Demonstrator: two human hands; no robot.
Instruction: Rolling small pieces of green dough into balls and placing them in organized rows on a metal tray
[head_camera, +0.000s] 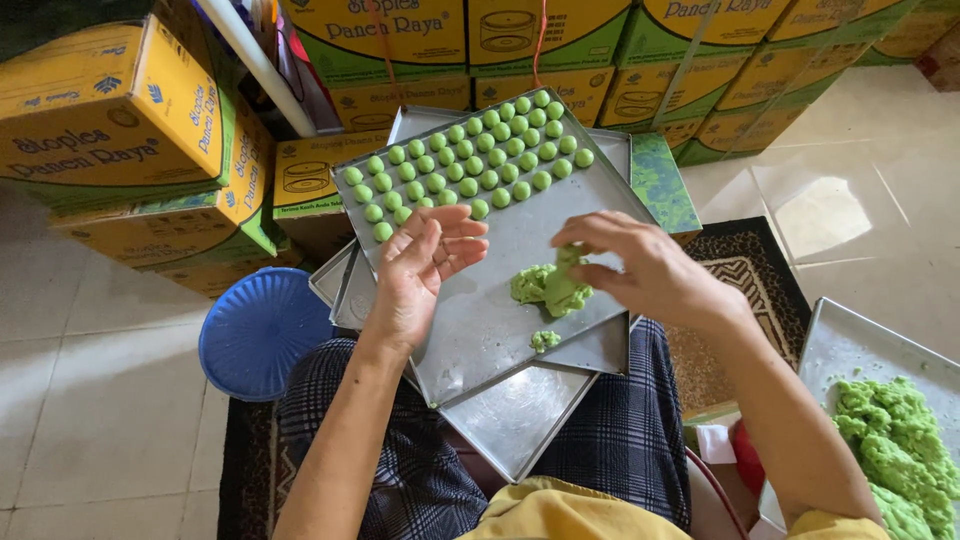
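Several stacked trays (560, 225), tiled floor (100, 400)

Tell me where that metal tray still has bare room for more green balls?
The tray is bare along its near half, between the left hand and the dough lump, and below the small crumb. The far end is crowded with rows of green balls. The right hand pinches the lump.

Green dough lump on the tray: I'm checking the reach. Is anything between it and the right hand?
Nothing: the right hand already pinches the top of the green dough lump on the metal tray.
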